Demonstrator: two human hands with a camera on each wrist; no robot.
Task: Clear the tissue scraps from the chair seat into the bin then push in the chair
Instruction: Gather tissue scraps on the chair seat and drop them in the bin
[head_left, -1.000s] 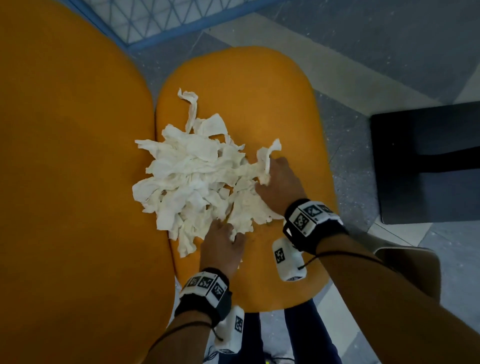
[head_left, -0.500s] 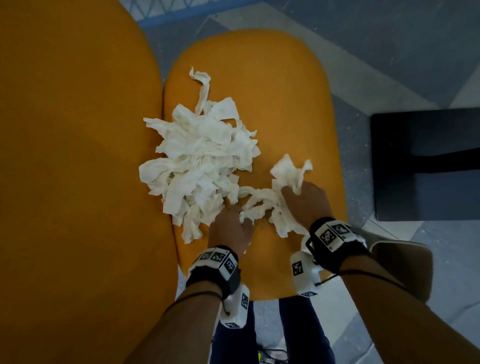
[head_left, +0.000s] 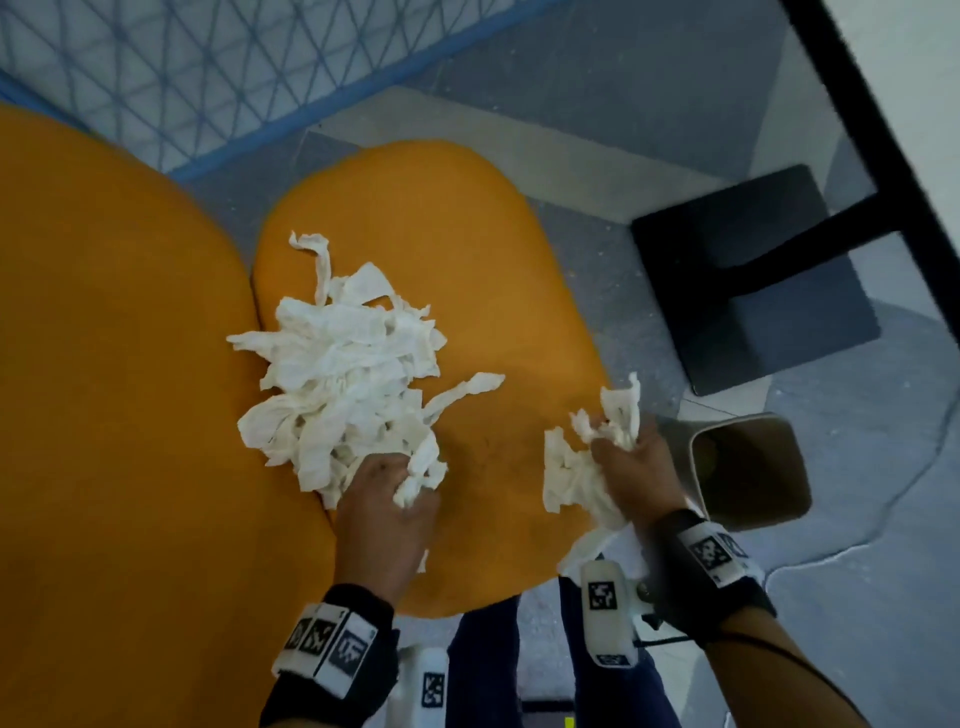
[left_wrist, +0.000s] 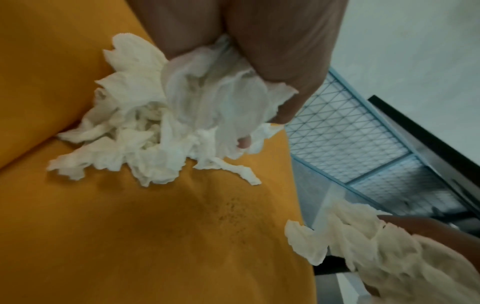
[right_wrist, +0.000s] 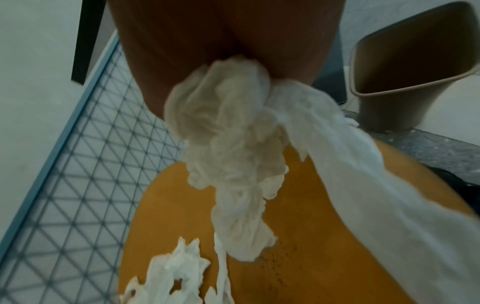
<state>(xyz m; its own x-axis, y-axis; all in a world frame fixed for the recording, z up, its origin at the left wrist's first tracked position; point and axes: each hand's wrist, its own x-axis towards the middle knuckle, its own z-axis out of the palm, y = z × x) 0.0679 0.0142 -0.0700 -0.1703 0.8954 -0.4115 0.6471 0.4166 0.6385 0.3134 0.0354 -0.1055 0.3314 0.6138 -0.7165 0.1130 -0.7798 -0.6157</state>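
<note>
right hand (head_left: 631, 467) clutched a tissue wad (head_left: 576, 467) near bin (head_left: 748, 470) | left hand (head_left: 384, 499) gripped pile (head_left: 337, 364) on seat (head_left: 467, 234) | most scraps left, chair unpushed

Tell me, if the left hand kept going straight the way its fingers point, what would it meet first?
Probably the main tissue pile: the left hand already grips its near edge, fingers aimed into the heap on the orange seat.
</note>
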